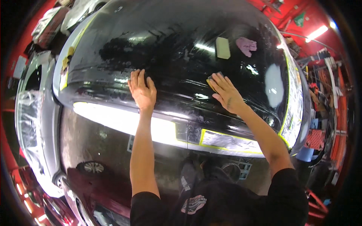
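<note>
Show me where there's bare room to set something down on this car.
On the black panel, bare room lies between the left hand and right hand, and left of the pale block. It's crowded where the block, pink cloth and the right hand's pad sit close together.

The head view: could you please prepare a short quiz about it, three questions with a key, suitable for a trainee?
1. What lies under the fingers of the right hand, against the black car panel?
2. True or false: the left hand is clenched into a fist.
3. Which colour is the irregular flat piece lying to the right of the pale yellow block?
a) green
b) pink
c) blue

Key:
1. A yellow-and-dark pad, partly hidden by the hand.
2. False; its fingers are extended.
3. b
</note>
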Tool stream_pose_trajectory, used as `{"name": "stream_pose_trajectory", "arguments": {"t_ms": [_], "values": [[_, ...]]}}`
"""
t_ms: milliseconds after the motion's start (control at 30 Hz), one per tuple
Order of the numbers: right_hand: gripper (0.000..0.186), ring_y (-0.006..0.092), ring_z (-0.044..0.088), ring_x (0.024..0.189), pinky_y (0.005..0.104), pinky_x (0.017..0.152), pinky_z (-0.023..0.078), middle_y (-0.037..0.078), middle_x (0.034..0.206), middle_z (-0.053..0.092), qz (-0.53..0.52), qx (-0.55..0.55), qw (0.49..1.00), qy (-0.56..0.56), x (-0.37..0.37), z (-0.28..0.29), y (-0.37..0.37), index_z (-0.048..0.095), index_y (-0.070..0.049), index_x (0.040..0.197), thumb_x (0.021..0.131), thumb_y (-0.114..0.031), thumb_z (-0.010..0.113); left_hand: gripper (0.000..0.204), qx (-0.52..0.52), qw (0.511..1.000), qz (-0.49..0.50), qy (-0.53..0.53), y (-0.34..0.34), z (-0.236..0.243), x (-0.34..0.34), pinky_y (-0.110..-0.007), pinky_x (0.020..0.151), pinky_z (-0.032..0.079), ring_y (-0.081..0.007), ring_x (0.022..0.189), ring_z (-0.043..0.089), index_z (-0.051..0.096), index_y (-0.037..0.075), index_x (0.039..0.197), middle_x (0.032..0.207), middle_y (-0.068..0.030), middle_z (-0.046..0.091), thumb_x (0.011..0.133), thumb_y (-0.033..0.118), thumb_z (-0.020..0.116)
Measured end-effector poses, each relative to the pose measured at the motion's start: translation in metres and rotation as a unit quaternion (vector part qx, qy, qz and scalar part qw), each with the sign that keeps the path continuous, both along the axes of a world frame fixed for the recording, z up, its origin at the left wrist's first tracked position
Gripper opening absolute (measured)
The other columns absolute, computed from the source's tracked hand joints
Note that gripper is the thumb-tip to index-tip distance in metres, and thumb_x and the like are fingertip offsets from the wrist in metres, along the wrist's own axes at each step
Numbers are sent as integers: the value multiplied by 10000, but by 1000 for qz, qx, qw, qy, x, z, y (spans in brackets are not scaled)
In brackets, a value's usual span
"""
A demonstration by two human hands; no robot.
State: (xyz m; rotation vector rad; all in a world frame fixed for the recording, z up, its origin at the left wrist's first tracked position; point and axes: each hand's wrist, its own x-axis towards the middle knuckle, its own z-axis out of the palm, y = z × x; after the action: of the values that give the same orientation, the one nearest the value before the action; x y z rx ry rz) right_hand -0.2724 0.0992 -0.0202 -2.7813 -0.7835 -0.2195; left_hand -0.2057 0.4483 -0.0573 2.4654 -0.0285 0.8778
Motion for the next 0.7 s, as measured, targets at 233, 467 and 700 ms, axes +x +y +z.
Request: {"name": "stream_pose_trajectory", "arguments": {"t_ms": [233, 467, 700], "values": [[368, 139, 647, 988, 309, 912, 482, 44, 1087, 728, -174, 530, 807, 195, 48, 72, 7, 734, 13, 1182, 1061, -322, 643, 421, -51, 992, -112, 19, -10, 17, -2, -568, 1216, 348, -426, 1399, 524, 668, -8, 1327, 1417, -207, 612, 1000, 257, 683], [457, 226, 677, 998, 393, 865, 546, 111, 1027, 756, -60, 630, 655, 412, 62, 67, 70, 732, 25, 1186, 1027, -401, 681, 401, -601, 668, -343, 273, -102, 75, -7, -366, 989, 579, -228, 1144, 688, 650, -16, 1363, 1278, -122, 694, 1082, 270, 645], [498, 422, 652, 1112, 525, 923, 546, 207, 1389, 610, -249, 94, 957, -113, 117, 24, -24, 649, -141, 1360, 932, -374, 753, 372, -206, 955, -211, 15, -134, 65, 21, -489, 1043, 543, -360, 1247, 666, 614, 16, 1429, 1291, -155, 697, 1083, 148, 583]]}}
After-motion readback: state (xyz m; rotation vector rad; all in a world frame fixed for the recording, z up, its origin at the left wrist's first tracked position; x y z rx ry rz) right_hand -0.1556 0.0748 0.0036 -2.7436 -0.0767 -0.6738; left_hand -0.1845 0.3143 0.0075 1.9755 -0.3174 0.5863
